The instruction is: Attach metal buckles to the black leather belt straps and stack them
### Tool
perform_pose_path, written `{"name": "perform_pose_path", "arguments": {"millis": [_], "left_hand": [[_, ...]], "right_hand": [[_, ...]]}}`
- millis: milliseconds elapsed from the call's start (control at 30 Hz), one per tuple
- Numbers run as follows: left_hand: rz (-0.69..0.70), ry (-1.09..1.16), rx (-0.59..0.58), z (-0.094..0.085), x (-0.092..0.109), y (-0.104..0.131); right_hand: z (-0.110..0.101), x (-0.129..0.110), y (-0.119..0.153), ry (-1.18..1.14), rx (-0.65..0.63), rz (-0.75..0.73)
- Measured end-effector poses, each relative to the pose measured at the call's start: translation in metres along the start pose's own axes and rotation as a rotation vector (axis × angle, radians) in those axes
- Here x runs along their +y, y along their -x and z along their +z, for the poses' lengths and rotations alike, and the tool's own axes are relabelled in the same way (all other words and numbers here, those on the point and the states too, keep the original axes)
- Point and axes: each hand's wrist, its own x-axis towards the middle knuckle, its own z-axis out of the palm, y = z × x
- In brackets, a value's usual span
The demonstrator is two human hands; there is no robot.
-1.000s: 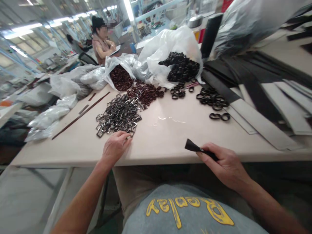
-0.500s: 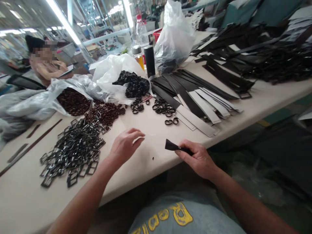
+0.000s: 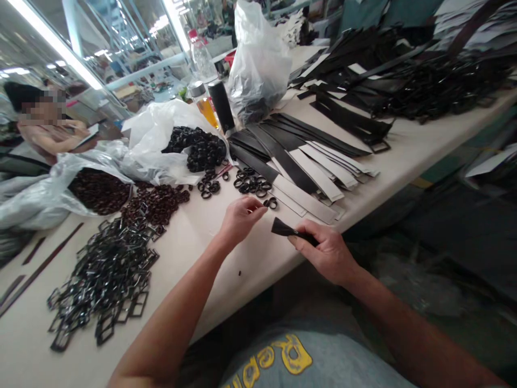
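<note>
My left hand (image 3: 241,220) reaches over the table with thumb and fingertips pinched at a small black strap loop (image 3: 266,203), which they partly hide. A second black loop (image 3: 273,202) lies right beside it. Near the table's front edge, my right hand (image 3: 325,249) is closed around a black strap (image 3: 284,228). The strap's flared end points left out of the grip, toward my left hand; the rest is hidden by the palm. Just beyond my left fingers lies a small group of black loops (image 3: 251,181).
Metal buckles (image 3: 107,269) and brown loops (image 3: 151,205) are heaped on the left, near plastic bags (image 3: 91,161). Black and white strips (image 3: 311,175) lie to the right. A dark bottle (image 3: 221,106) stands behind. A person (image 3: 48,121) sits at far left.
My left hand has moved right and forward to the two loops, its fingers closing. My right hand keeps its hold on the strap. The view has shifted slightly right.
</note>
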Motion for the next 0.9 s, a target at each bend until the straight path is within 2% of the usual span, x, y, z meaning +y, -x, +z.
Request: {"name": "perform_pose_path", "arguments": {"millis": [100,167,267,400,467,567,667,700,767,900], "left_hand": [[-0.25,0.568,0.011,-0.006,0.011,0.019],[-0.341,0.784,0.013,-0.006,0.019,0.033],[-0.39,0.914,0.039,-0.001,0.027,0.05],[-0.366,1.02,0.097,0.0,0.026,0.067],[-0.372,1.062,0.013,-0.004,0.023,0.077],[-0.452,1.147,-0.179,-0.009,0.019,0.094],[-0.516,1.251,-0.27,-0.009,0.018,0.113],[-0.517,1.263,-0.26,-0.007,0.02,0.119],[-0.48,1.223,-0.153,-0.004,0.024,0.129],[-0.369,1.026,0.098,0.004,0.032,0.142]], "right_hand": [[0.002,-0.001,-0.009,0.09,0.122,-0.038],[0.006,-0.003,-0.013,0.138,0.17,-0.073],[0.015,-0.009,-0.014,0.177,0.178,-0.13],[0.021,-0.017,-0.006,0.104,0.065,-0.189],[0.021,-0.019,0.0,0.001,-0.033,-0.199],[0.02,-0.021,0.009,-0.163,-0.17,-0.222],[0.023,-0.023,0.018,-0.288,-0.26,-0.264],[0.025,-0.023,0.021,-0.307,-0.268,-0.269],[0.03,-0.025,0.027,-0.279,-0.227,-0.257],[0.042,-0.028,0.03,-0.075,-0.029,-0.339]]}}
